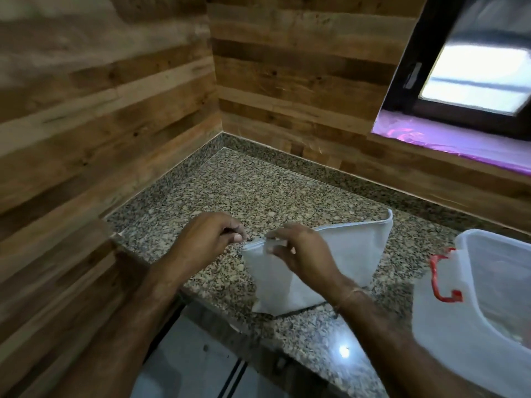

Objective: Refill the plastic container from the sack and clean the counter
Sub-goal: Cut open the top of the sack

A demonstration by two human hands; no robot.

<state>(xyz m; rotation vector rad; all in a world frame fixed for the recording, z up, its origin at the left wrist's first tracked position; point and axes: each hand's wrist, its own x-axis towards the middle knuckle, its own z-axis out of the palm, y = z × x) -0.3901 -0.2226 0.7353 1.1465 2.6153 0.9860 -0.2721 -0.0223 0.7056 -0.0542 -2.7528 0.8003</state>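
Standing on the counter (pixel 230 191), the white sack (pixel 353 254) is near the front edge, with its top edge up and a bit tilted. The left hand (pixel 207 237) has its fingers curled tight and pinches the sack's top left corner. It is too blurry to see just what bit it pinches. The right hand (pixel 301 254) is just beside it, fingers bent over the top edge, holding the sack. The clear tub (pixel 488 297) sits to the right of the sack, near it but not touching. A red clip (pixel 439 277) is on its near side. Wood walls (pixel 115 110) meet at the corner behind.
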